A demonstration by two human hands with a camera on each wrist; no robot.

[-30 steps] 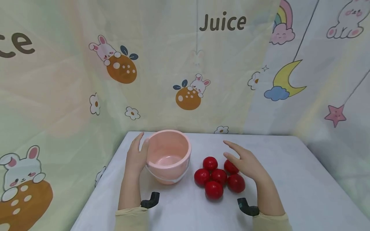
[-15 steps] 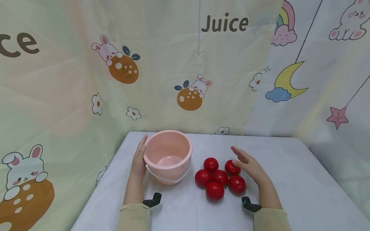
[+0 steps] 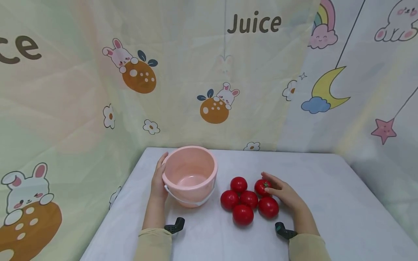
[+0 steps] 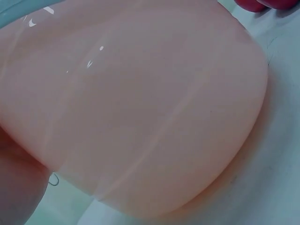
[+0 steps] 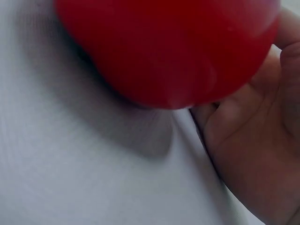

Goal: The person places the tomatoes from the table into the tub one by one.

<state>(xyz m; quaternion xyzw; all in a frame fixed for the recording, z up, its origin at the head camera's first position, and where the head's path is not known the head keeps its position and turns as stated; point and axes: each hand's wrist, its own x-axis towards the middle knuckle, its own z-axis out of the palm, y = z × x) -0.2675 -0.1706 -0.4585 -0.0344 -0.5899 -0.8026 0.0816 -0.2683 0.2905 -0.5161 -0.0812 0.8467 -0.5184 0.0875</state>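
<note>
A pink bucket (image 3: 199,194) with a white handle stands upright on the table, its inside bare. My left hand (image 3: 158,183) rests along its left side, fingers extended up toward the rim; the bucket wall (image 4: 136,93) fills the left wrist view. To the right lies a cluster of several red tomatoes (image 3: 249,199). Around the back-right tomato (image 3: 260,188), which shows a green stem end, my right hand (image 3: 287,194) has its thumb in front and fingers behind. In the right wrist view a tomato (image 5: 173,51) is close up, with my right palm (image 5: 253,140) beside it.
A white-covered table (image 3: 215,239) bears everything. Printed curtains (image 3: 183,72) with rabbits and fruit rise behind it and at both sides. A black wrist camera (image 3: 174,225) sits at the left wrist, another (image 3: 285,231) at the right.
My left hand has moved right, from beside the rim to flat against the bucket's side. My right hand has lowered, its thumb and fingers coming around the back-right tomato.
</note>
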